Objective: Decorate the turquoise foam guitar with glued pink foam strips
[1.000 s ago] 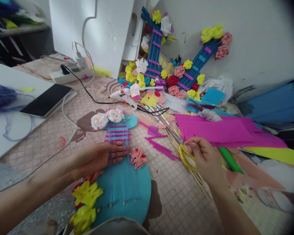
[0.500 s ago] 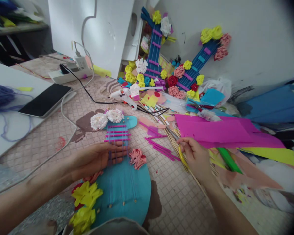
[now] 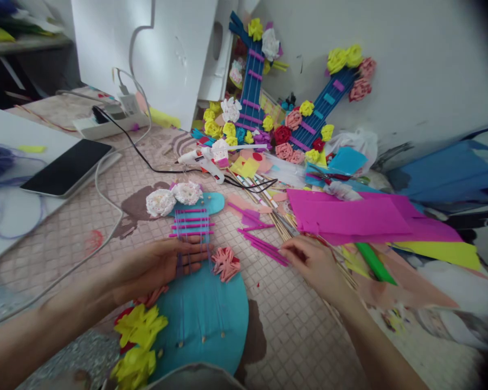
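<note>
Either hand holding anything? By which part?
Left hand lies flat on the blue foam guitar, across its strings, gripping nothing. Right hand has its fingertips at the pink sticks; a grip cannot be told.

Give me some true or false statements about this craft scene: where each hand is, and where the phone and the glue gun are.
1. The left hand lies flat on the blue foam guitar. True.
2. The phone lies on the pink foam sheet. False: it lies on the white board at the left.
3. The right hand has its fingertips by the loose pink strips. True.
4. The glue gun is in the right hand. False: it lies beyond the blue foam guitar, and no hand touches it.
5. Finished guitars lean against the wall. True.
</note>
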Motion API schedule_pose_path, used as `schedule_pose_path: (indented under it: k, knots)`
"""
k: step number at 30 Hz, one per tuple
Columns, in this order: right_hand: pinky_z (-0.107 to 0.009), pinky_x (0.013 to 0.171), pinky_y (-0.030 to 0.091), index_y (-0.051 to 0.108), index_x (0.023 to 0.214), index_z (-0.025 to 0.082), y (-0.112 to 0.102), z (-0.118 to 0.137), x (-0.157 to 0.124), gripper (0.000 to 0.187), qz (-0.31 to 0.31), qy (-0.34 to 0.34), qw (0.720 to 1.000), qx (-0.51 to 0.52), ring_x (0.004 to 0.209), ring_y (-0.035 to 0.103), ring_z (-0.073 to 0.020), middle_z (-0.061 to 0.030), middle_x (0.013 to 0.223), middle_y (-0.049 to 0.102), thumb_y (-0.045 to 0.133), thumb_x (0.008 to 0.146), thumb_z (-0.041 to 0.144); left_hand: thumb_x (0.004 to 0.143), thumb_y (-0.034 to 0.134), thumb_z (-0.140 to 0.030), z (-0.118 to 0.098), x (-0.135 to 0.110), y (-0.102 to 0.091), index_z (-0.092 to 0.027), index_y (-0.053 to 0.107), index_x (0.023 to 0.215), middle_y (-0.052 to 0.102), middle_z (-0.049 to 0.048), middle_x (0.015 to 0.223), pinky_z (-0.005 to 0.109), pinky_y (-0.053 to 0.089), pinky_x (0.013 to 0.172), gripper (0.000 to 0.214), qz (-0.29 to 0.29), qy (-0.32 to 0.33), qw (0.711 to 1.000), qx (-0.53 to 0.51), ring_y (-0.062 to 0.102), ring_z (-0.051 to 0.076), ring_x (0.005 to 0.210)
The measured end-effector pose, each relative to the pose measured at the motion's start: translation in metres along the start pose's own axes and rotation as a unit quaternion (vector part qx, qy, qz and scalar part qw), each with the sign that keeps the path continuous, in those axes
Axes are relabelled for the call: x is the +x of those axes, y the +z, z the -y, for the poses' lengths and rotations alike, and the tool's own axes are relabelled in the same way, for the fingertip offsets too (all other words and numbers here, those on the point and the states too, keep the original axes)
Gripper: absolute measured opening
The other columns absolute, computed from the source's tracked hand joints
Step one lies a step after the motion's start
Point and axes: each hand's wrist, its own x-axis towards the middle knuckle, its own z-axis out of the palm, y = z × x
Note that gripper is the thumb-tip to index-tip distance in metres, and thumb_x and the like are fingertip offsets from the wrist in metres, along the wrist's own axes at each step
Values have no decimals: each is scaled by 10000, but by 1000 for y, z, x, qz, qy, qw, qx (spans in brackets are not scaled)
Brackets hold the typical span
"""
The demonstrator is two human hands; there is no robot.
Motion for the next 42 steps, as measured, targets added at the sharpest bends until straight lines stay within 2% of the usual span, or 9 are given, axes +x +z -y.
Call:
schedule_pose_path:
  k: [3, 6, 14, 20, 24, 28, 35, 39, 42]
  knots:
    - [-292, 686, 452, 597, 837, 204, 7, 5, -3, 71, 42, -12, 999, -6, 773, 597, -175, -31, 851, 634, 539, 853, 168, 848, 542, -100, 1, 0, -1, -76, 571, 1127, 632, 150, 1215, 336, 408, 1016, 281, -5, 1, 1000, 7, 580, 237, 1150]
    - [-323, 727, 459, 576, 845, 204, 15, 7, -5, 86, 48, -7, 998, -32, 835, 588, -196, -49, 903, 619, 519, 845, 140, 848, 533, -85, 1, -1, 0, -75, 572, 1119, 625, 155, 1226, 342, 402, 1026, 274, -9, -2, 1000, 8, 559, 248, 1181]
    - [-339, 716, 451, 526, 824, 203, 24, 5, -8, 74, 53, 4, 996, -68, 795, 562, -201, -45, 860, 576, 489, 855, 146, 857, 543, -110, 2, 2, -4, -78, 578, 1106, 632, 160, 1212, 358, 401, 1024, 254, 12, 10, 1000, -2, 578, 247, 1160]
    - [-315, 699, 443, 536, 832, 203, 13, 21, 5, 60, 45, 22, 997, 63, 777, 561, -178, -31, 855, 591, 495, 864, 172, 838, 545, -93, 3, 3, -5, -97, 625, 1023, 654, 157, 1169, 326, 460, 948, 202, -8, 0, 1000, -7, 622, 224, 1086]
    - [-273, 655, 441, 564, 877, 202, 16, 40, 27, 62, 86, 49, 972, 213, 755, 577, -154, -10, 824, 615, 527, 871, 251, 835, 555, -100, 3, 2, -4, -115, 634, 1011, 671, 135, 1137, 311, 467, 928, 193, 5, 7, 1000, -7, 632, 207, 1063]
    - [-242, 623, 438, 587, 912, 187, 22, 53, 53, 118, 150, 12, 933, 326, 718, 554, -127, -7, 816, 603, 520, 881, 279, 814, 600, -109, 5, 4, -7, -121, 649, 986, 688, 116, 1087, 284, 469, 895, 179, 33, 9, 999, -6, 642, 189, 1022]
    - [-217, 585, 431, 593, 937, 187, 18, 82, 92, 126, 256, -47, 899, 351, 691, 534, -107, -1, 820, 580, 535, 876, 281, 856, 576, -138, 8, 9, -11, -119, 657, 991, 703, 97, 1001, 266, 474, 827, 159, 75, 26, 997, -18, 650, 148, 886]
    - [-217, 581, 431, 564, 918, 182, 31, 93, 111, 103, 306, -79, 874, 369, 663, 534, -99, 12, 792, 573, 565, 859, 268, 822, 618, -115, 8, 8, -9, -138, 667, 991, 709, 53, 896, 245, 478, 738, 177, 72, 49, 996, -7, 643, 123, 772]
    - [-212, 570, 408, 567, 860, 176, 43, 96, 120, 74, 313, -107, 871, 363, 646, 516, -91, 20, 770, 568, 566, 859, 250, 833, 600, -116, 8, 8, -10, -137, 672, 978, 713, 66, 909, 262, 481, 757, 162, 61, 47, 997, -12, 656, 148, 836]
